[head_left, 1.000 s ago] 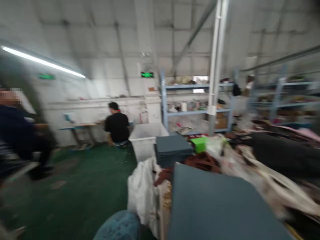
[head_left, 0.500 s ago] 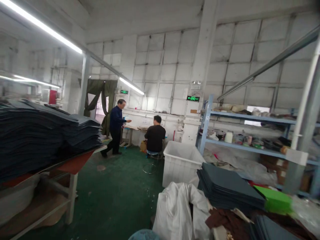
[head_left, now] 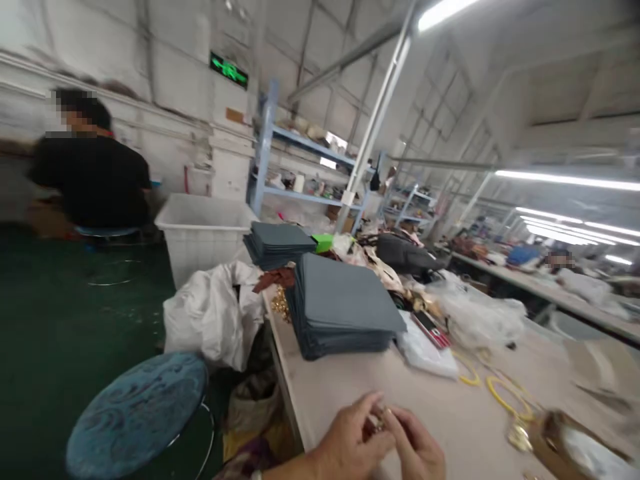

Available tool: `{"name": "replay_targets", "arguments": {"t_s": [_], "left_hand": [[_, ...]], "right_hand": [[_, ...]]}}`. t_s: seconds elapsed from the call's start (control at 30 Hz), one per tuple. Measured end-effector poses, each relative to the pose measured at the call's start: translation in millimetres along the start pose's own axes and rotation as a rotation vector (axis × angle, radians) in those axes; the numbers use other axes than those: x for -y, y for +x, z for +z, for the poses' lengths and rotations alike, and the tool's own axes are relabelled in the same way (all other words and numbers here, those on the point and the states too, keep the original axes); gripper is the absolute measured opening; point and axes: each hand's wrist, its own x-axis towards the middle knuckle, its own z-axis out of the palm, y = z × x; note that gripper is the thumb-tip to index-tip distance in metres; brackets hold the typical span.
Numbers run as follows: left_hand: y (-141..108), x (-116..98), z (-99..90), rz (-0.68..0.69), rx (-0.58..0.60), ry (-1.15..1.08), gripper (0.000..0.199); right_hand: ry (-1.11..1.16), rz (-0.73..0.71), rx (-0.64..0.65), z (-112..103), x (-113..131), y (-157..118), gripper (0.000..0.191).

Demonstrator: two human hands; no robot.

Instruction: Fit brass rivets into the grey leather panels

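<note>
My left hand (head_left: 354, 433) and my right hand (head_left: 416, 445) meet over the near part of the table (head_left: 330, 377). Their fingertips pinch together around a small gold-coloured metal piece (head_left: 380, 419), mostly hidden and too blurred to name more exactly. Beyond them lies a thick stack of dark grey-blue sheets (head_left: 347, 293). To the right of the hands are yellow loops (head_left: 507, 399), a gold-coloured metal item (head_left: 520, 437) and an open brown box (head_left: 550, 433) with clear plastic in it.
A phone (head_left: 431, 330) rests on a white packet (head_left: 425, 353). A second sheet stack (head_left: 281, 241) and gold bits (head_left: 280, 303) lie farther back. At left stand a blue stool (head_left: 143, 417), a white sack (head_left: 213, 317), a white bin (head_left: 207, 233) and a seated person (head_left: 100, 177).
The view has swung right and down. Both my hands, the tabletop and the stool's seat now show; the walking person and the large sheet pile at left are out of view.
</note>
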Motion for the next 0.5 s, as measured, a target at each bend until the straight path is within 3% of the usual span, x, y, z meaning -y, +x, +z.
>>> {"name": "replay_targets", "arguments": {"t_s": [0.07, 0.13, 0.27, 0.5], "left_hand": [[0, 0, 8.3, -0.012, 0.002, -0.022, 0.039], [-2, -3, 7.2, 0.01, -0.008, -0.021, 0.028], [-5, -8, 0.4, 0.101, -0.06, 0.038, 0.024], [-1, -6, -1.2, 0.28, -0.074, 0.165, 0.028]], "right_hand": [[-0.008, 0.046, 0.011, -14, 3, -12, 0.03], [0.019, 0.027, 0.007, -14, 9, -17, 0.024], [0.052, -0.089, -0.004, -9, 17, -19, 0.013], [0.102, -0.138, 0.042, -17, 15, -24, 0.021]]}}
